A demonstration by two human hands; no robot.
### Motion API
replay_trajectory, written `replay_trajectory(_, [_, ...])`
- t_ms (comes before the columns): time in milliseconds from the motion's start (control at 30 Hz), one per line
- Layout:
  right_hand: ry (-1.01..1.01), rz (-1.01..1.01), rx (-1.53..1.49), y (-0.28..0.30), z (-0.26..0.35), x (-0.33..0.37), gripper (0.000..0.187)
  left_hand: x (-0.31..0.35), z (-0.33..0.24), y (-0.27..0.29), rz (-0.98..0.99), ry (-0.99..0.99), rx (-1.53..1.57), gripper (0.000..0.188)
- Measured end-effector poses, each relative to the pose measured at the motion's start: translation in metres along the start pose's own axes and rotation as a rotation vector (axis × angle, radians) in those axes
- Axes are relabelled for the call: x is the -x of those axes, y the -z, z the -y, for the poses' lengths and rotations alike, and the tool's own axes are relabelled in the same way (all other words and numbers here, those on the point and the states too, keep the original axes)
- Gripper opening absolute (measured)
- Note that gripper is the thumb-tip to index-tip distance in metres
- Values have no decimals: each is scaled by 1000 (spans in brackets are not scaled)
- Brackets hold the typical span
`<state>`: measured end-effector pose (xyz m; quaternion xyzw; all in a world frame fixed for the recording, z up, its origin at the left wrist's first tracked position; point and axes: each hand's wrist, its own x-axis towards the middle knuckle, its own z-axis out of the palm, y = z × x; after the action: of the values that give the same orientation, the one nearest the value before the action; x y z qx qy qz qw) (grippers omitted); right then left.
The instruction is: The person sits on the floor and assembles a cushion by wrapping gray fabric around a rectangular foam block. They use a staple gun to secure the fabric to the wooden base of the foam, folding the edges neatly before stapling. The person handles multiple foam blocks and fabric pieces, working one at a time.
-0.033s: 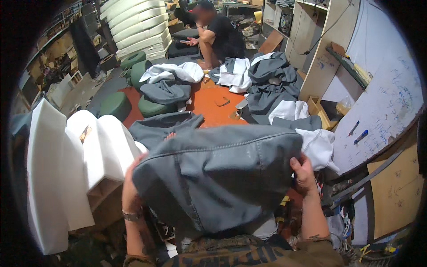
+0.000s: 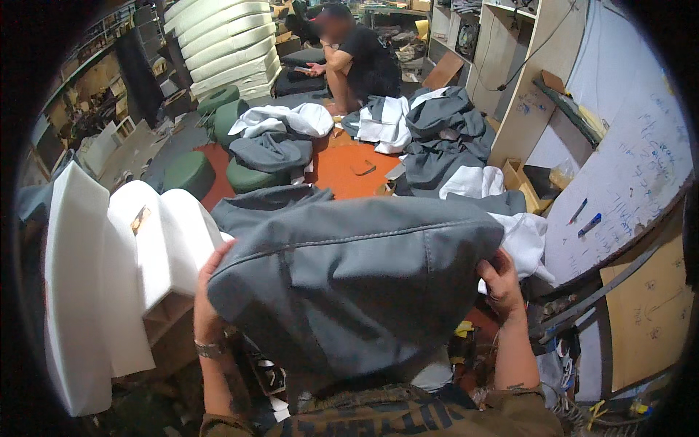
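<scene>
Grey cover (image 2: 357, 291) spans the middle, toward six o'clock; left hand (image 2: 210, 291) grips its nine-o'clock end, right hand (image 2: 502, 285) its three-o'clock end; seams (image 2: 349, 239) look stitched, inside hidden; white foam (image 2: 172, 266) at nine o'clock stands uncovered

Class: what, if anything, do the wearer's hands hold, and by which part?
A grey leather-like stitched cover, held at its left edge by the left hand and at its right edge by the right hand.
</scene>
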<state>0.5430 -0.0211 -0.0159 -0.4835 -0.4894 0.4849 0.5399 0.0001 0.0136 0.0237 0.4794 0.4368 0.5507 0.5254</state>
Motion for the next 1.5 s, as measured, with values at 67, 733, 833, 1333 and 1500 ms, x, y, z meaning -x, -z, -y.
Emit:
replay_trajectory(67, [-42, 112, -38, 18, 18, -3, 79, -11, -4, 1, 28, -144, 32, 54])
replay_trajectory(733, [371, 112, 1024, -16, 68, 86, 104, 128, 68, 22, 72, 43, -225, 40])
replay_trajectory(833, [358, 387, 1037, -33, 73, 73, 98, 127, 64, 24, 71, 70, -216, 33])
replay_trajectory(1333, [-169, 1385, 943, -177, 3, -50, 101, 155, 49, -16, -357, 515, -899, 83])
replay_trajectory(1500, [-274, 1392, 760, -208, -10, -55, 96, 152, 67, -15, -118, 583, -163, 62])
